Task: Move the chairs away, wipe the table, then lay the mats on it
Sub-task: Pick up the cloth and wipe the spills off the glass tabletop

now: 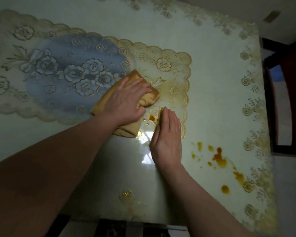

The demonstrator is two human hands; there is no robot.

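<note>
A glossy pale table [109, 159] with a lace-patterned cover fills the view. On it lies a long scalloped floral mat [61, 69] with a blue-tinted middle. My left hand [125, 100] grips a bunched tan cloth [152, 96] and presses it onto the mat's right end. My right hand [167, 141] lies flat on the table just beside it, fingers straight and together. Orange sauce spots [152, 118] sit between the two hands. A larger trail of orange splashes [219, 158] runs toward the table's right edge.
A dark wooden chair [287, 93] stands just off the table's right edge. Pale floor shows beyond it. Dark patterned floor tiles [109, 228] lie below the near table edge. A bright glare patch [145, 147] reflects on the tabletop by my right hand.
</note>
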